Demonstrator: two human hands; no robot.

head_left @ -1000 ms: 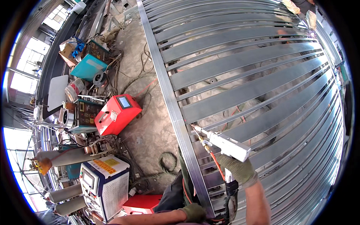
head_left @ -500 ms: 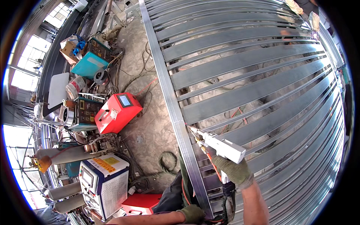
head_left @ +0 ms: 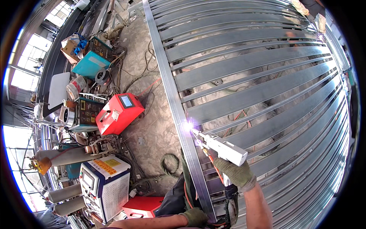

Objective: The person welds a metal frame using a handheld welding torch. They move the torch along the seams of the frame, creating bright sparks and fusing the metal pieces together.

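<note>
My right hand [head_left: 237, 174], in a green knit glove, is wrapped round the grip of a white handheld welding gun [head_left: 225, 149]. The gun's nozzle points up and left at the long side rail [head_left: 173, 100] of a grey metal slatted frame [head_left: 232, 100]. A bright violet-white arc glows at its tip, where a slat meets the rail. An orange hose and dark cable run from the gun past my wrist. My left hand [head_left: 195, 218], also gloved, rests low beside the rail's near end. Its fingers are mostly hidden, so I cannot tell whether they grip anything.
On the left stand a red machine with a screen [head_left: 121, 113], a white-and-blue cabinet [head_left: 105, 187], teal welding machines [head_left: 93, 61] and grey gas cylinders [head_left: 63, 158]. A coiled hose [head_left: 169, 164] and cables lie on the floor. Another person's gloved hands [head_left: 320, 23] work at the far right.
A bright arc has lit at the welding gun's tip. The gun and my right hand have shifted very slightly to the left. My left hand stays in place.
</note>
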